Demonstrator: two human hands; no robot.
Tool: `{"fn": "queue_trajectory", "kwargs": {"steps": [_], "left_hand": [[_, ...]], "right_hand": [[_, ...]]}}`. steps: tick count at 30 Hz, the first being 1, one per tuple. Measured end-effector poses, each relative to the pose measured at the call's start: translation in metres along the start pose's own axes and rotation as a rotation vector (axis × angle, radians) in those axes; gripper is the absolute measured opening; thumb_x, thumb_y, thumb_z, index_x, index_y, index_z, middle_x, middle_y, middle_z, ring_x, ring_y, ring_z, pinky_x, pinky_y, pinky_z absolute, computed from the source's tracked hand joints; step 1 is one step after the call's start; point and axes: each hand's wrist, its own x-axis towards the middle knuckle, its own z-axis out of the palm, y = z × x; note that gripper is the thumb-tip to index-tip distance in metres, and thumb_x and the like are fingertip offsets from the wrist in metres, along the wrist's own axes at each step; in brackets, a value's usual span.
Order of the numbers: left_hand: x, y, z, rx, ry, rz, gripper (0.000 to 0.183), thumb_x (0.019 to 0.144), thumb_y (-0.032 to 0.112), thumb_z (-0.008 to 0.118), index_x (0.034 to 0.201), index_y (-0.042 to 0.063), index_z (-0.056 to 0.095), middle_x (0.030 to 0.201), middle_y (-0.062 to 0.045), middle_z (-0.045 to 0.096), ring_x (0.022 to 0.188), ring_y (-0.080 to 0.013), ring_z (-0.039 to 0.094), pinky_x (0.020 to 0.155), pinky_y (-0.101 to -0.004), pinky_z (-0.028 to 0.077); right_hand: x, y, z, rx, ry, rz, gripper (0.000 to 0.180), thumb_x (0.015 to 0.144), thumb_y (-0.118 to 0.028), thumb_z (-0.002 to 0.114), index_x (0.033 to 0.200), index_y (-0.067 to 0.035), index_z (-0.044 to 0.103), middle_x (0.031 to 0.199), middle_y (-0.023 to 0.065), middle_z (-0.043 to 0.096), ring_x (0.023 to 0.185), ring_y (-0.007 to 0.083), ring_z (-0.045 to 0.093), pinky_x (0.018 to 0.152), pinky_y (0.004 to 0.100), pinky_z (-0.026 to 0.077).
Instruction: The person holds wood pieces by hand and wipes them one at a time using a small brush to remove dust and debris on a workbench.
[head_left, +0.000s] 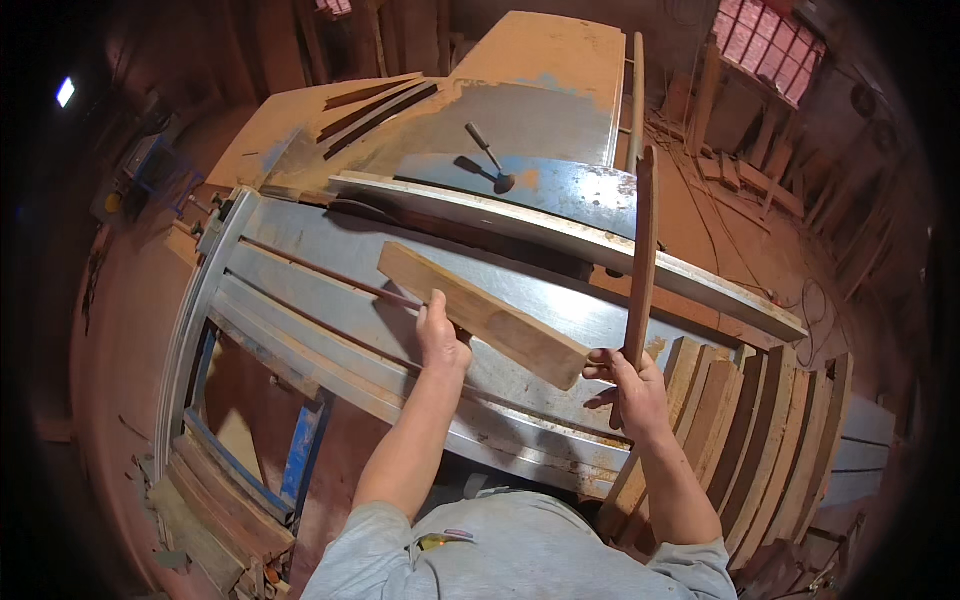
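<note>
My left hand (444, 337) grips a short wooden board (484, 315) near its middle, with the thumb over the near edge. The board is tilted above the metal machine table (555, 300). At the board's right end, my right hand (634, 390) holds a long, narrow wooden strip (643, 255) upright by its lower part; some fingers are spread beside the board's end. Just right of that hand, several wooden pieces (757, 420) lie side by side at the table's right end. A long straight fence (570, 236) crosses the table beyond both hands.
A dark-handled tool (487, 150) stands on the blue-grey plate behind the fence. Several dark strips (375, 112) lie on the dusty rear table. More timber is stacked at lower left (225, 502) and leans along the right wall (765, 172). Cables (697, 195) cross the floor at right.
</note>
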Motion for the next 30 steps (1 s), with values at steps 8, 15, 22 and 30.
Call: {"fn": "queue_trajectory", "kwargs": {"steps": [8,15,22,30], "left_hand": [[0.06,-0.078,0.03,0.391,-0.043,0.15,0.053,0.099,0.02,0.061,0.137,-0.011,0.041,0.141,-0.024,0.05,0.126,-0.0311,0.052,0.108,-0.0439,0.041],[0.054,-0.023,0.078,1.022,-0.087,-0.076,0.061,0.099,0.031,0.059,0.136,-0.01,0.033,0.092,-0.025,0.066,0.067,-0.0221,0.067,0.048,-0.0343,0.052],[0.07,-0.055,0.088,1.05,-0.091,0.084,0.045,0.099,0.025,0.061,0.117,-0.01,0.039,0.07,-0.016,0.063,0.049,-0.0183,0.059,0.04,-0.0323,0.045],[0.062,-0.069,0.076,0.773,-0.182,0.038,0.03,0.101,0.023,0.057,0.103,0.0,0.037,0.067,-0.014,0.061,0.046,-0.0165,0.053,0.04,-0.0305,0.043]], "right_hand": [[0.059,0.038,-0.034,0.101,0.2,0.021,0.022,0.107,-0.023,0.051,0.106,-0.002,0.055,0.086,0.0051,0.061,0.073,0.0129,0.064,0.063,0.0296,0.058],[0.13,0.042,-0.028,-0.021,0.3,-0.03,0.024,0.105,-0.027,0.057,0.111,-0.003,0.058,0.093,0.0031,0.061,0.079,0.0108,0.059,0.072,0.0302,0.054],[0.154,0.015,-0.037,-0.098,0.236,-0.15,0.022,0.105,-0.024,0.056,0.099,-0.003,0.059,0.075,-0.001,0.056,0.07,0.0081,0.054,0.063,0.0265,0.045],[0.068,-0.124,-0.116,-0.907,-0.12,-0.137,0.022,0.102,-0.021,0.061,0.115,-0.003,0.063,0.077,0.002,0.052,0.071,0.0144,0.047,0.066,0.0302,0.043]]}}
